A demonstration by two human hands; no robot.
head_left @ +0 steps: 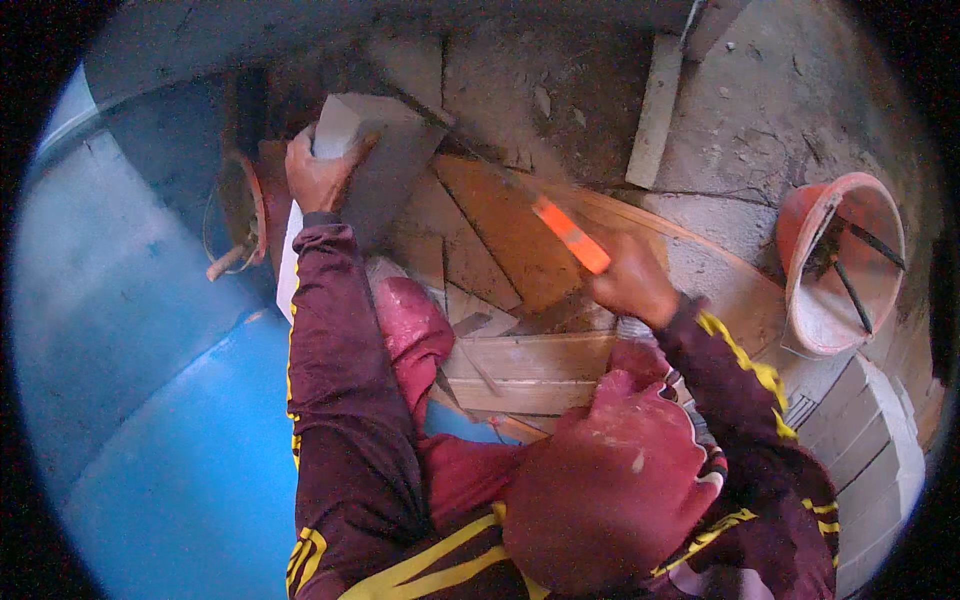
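My left hand (325, 172) grips the upper end of a pale grey block (395, 160), thumb and fingers spread around its corner. The block stands tilted in front of my left knee, one side in shadow. My right hand (635, 280) is closed around the orange handle (570, 234) of what looks like a hand saw. Its thin dark blade (480, 155) runs up and left, past the block's far right edge; it is blurred, and I cannot tell whether it touches the block.
Brown wooden boards and offcuts (520, 240) lie beneath and between my legs. A reddish bucket (840, 270) with dark rods in it stands at right; another bucket (258, 210) is partly hidden at left. Blue sheeting (180, 430) covers the left side. Pale slabs (870, 430) sit at lower right.
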